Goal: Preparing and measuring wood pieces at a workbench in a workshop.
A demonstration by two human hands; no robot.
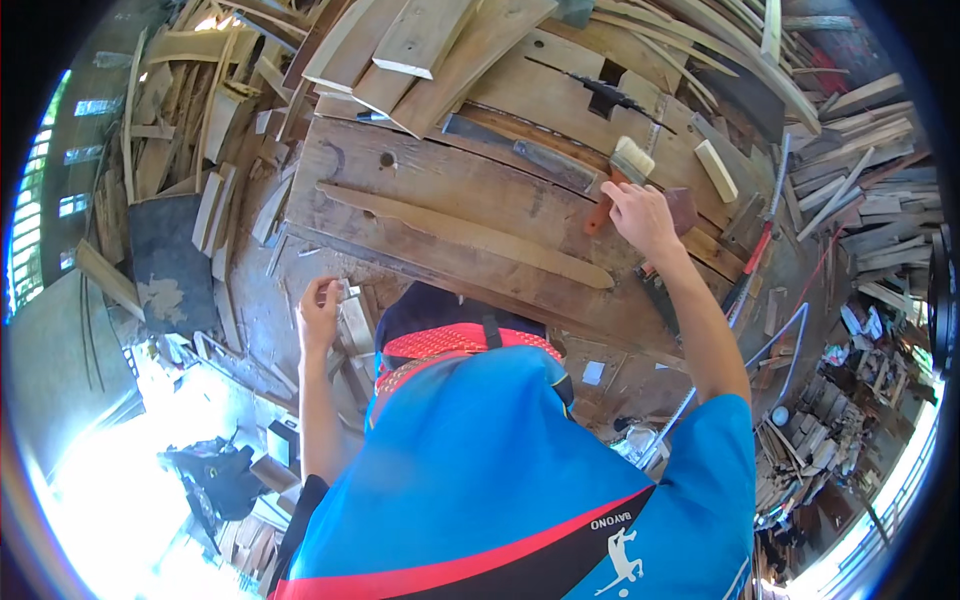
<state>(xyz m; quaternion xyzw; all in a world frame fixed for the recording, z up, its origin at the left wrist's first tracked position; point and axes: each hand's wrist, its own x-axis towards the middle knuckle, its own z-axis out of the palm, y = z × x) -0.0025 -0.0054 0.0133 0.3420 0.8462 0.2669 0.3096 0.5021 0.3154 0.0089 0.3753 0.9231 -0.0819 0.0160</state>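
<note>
My right hand (644,216) reaches over the wooden workbench (430,170), fingers bent round the orange handle of a flat brush (598,216). Pale bristles (633,158) point away from me, beyond my fingertips. Just right of that hand lies a brown flat piece (679,208), partly covered by it. Off the bench's left front corner hangs my left hand (319,313), fingers loosely curled and apart, with nothing seen in them. Between my body and the brush, a long, thin, wavy-edged wooden piece (470,236) lies flat on the bench.
Several planks (425,40) are stacked at the bench's far left. A hand plane-like long tool (555,165) and a small pale block (716,170) lie farther back. A long metal bar clamp (762,245) stands along the right edge. Scrap wood piles (875,180) surround the bench.
</note>
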